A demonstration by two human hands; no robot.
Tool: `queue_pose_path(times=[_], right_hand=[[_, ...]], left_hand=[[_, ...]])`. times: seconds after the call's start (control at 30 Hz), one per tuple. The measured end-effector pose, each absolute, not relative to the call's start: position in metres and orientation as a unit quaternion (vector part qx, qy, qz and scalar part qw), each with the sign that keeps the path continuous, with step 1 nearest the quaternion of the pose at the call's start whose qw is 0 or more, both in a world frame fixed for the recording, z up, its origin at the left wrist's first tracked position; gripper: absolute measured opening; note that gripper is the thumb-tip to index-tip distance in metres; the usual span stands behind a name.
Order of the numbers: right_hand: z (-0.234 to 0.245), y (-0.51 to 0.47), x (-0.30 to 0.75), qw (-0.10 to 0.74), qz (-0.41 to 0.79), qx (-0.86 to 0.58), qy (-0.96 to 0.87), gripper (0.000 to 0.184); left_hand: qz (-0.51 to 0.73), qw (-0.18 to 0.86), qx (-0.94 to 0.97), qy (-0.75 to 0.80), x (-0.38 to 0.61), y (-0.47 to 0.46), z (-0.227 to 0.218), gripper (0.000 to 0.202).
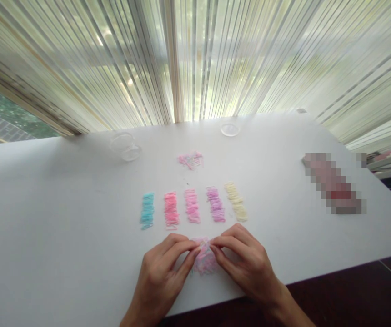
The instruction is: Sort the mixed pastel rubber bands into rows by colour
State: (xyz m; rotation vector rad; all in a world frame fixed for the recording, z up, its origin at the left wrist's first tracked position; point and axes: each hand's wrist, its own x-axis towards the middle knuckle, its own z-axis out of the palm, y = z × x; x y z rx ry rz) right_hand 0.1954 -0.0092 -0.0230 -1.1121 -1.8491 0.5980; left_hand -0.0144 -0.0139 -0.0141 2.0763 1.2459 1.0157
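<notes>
My left hand (166,268) and my right hand (245,256) face each other over a loose pile (206,263) of short, thin, mixed pastel pieces, mostly pink. Thumb and forefinger are pinched together on each hand, and what is between the tips is too small to make out. Just beyond the hands, similar thin pieces lie in columns sorted by colour: blue (147,210), coral pink (171,210), light pink (192,205), purple (215,204) and pale yellow (236,202).
A smaller mixed heap (191,160) lies farther back on the white table (62,218). Clear round containers or lids (123,143) stand at back left, another clear round one (230,130) at back centre. A blurred-out reddish object (332,184) lies right. Strip curtains (195,59) hang behind.
</notes>
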Motion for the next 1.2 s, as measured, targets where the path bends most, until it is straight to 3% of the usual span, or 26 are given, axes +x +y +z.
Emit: queue_pose_path(times=[0.37, 0.9, 1.2], right_hand=[[-0.016, -0.001, 0.218, 0.376, 0.096, -0.522, -0.759, 0.012], [-0.019, -0.010, 0.212, 0.364, 0.097, -0.547, -0.748, 0.010], [-0.025, -0.005, 0.205, 0.355, 0.118, -0.549, -0.748, 0.014]], left_hand=[[0.353, 0.209, 0.772, 0.485, -0.020, -0.014, -0.021, 0.009], [0.348, 0.201, 0.775, 0.488, -0.019, -0.018, -0.016, 0.010], [0.263, 0.113, 0.789, 0.544, -0.020, -0.018, -0.012, 0.024]])
